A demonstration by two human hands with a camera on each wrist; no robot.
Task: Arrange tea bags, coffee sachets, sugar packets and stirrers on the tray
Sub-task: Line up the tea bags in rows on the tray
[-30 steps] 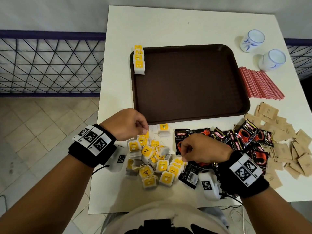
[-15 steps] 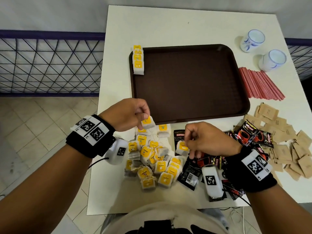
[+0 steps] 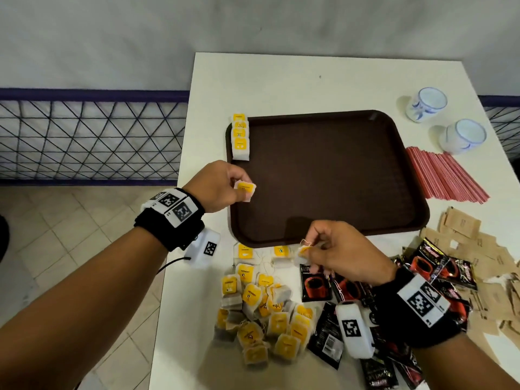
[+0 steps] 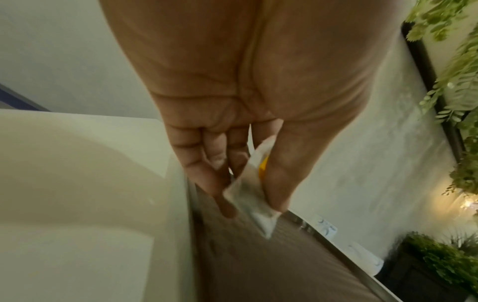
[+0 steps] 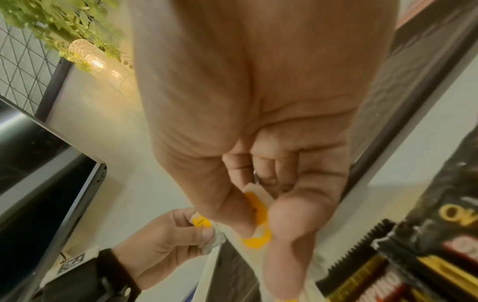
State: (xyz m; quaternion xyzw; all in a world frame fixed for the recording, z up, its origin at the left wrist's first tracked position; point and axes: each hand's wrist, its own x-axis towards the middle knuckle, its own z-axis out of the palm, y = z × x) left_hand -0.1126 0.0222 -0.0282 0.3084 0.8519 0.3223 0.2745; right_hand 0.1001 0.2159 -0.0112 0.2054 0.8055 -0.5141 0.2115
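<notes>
The left hand (image 3: 216, 185) pinches a yellow-tagged tea bag (image 3: 245, 190) between thumb and fingers, held in the air over the left edge of the brown tray (image 3: 337, 175); from the left wrist view the bag (image 4: 252, 190) hangs down past the fingertips above the tray's rim. The right hand (image 3: 340, 251) has its grip closed on a second tea bag (image 3: 304, 253), lifted just off the counter (image 3: 281, 83) in front of the tray's near edge; the right wrist view shows its yellow tag (image 5: 256, 220) squeezed between thumb and forefinger.

A short row of four tea bags (image 3: 240, 136) lies overlapping along the tray's far left corner. The rest of the tray is bare. A loose heap of tea bags (image 3: 264, 313) sits near the counter's near edge, in front of the tray. Just to its right lie black-and-red coffee sachets (image 3: 430, 266), partly under the right wrist, and beyond those a scatter of brown sugar packets (image 3: 461, 229) toward the counter's right edge. A fanned bundle of red stirrers (image 3: 441, 173) lies just right of the tray, and two white-and-blue cups (image 3: 461, 135) stand at the far right corner.
</notes>
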